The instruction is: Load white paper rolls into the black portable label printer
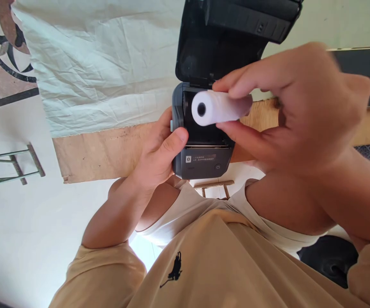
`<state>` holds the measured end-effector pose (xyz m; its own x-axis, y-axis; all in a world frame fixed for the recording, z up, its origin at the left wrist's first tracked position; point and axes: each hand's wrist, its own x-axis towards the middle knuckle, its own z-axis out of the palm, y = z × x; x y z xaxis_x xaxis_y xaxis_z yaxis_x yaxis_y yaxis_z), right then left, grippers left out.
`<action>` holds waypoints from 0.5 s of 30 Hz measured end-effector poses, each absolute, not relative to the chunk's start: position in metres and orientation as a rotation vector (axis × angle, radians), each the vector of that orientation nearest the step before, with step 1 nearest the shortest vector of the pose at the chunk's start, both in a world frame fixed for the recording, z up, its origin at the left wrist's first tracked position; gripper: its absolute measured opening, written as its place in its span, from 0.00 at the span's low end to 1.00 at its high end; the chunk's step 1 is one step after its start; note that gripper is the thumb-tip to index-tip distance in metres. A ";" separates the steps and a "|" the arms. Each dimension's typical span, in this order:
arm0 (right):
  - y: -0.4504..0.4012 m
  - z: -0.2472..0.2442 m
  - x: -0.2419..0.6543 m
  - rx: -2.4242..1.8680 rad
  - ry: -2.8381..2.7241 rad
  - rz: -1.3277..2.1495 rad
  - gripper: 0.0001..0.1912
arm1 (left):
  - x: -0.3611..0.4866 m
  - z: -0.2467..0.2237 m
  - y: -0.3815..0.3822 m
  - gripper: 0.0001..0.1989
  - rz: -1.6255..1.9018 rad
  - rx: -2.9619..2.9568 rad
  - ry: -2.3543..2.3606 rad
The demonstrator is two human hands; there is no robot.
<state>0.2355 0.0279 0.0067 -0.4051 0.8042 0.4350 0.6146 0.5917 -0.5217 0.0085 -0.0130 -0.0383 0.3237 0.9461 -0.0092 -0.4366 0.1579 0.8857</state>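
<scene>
A small black printer (200, 164) with its lid (220, 51) swung up is held near the table's front edge. My left hand (161, 152) grips the printer's left side, thumb on its rim and the other fingers hidden behind it. Between the thumb and fingers of my right hand (300, 107) is a white paper roll (220, 107), its dark core facing left. The roll is over the printer's open compartment; whether it touches the inside cannot be made out.
A pale wrinkled cloth (108, 64) covers the wooden table (98, 152). At the right lies a dark flat object (364, 77). Metal-framed legs (18, 164) stand on the floor at the left, and a wooden stool (213, 185) shows below the table edge.
</scene>
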 end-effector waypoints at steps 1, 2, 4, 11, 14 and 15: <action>0.029 0.011 0.234 -1.038 -2.206 0.274 0.09 | 0.008 -0.041 -0.013 0.23 1.153 0.955 0.643; 0.030 0.014 0.234 -0.962 -2.246 0.192 0.10 | 0.008 -0.042 -0.014 0.24 1.162 0.963 0.647; 0.031 0.017 0.233 -0.867 -2.286 0.101 0.11 | 0.008 -0.040 -0.015 0.25 1.185 0.975 0.708; 0.022 0.018 0.223 -0.978 -2.239 0.121 0.17 | 0.006 -0.023 -0.016 0.19 1.054 0.904 0.836; 0.022 0.019 0.225 -0.947 -2.212 0.065 0.13 | 0.004 -0.031 -0.014 0.25 1.102 0.935 0.748; 0.022 0.019 0.227 -0.913 -2.221 0.066 0.12 | 0.005 -0.033 -0.014 0.25 1.123 0.932 0.734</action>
<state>0.2266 0.0222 0.0188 -0.4879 0.6295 0.6047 0.5927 0.7475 -0.2999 0.0045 -0.0142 -0.0332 0.2830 0.9586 -0.0316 -0.4136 0.1517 0.8977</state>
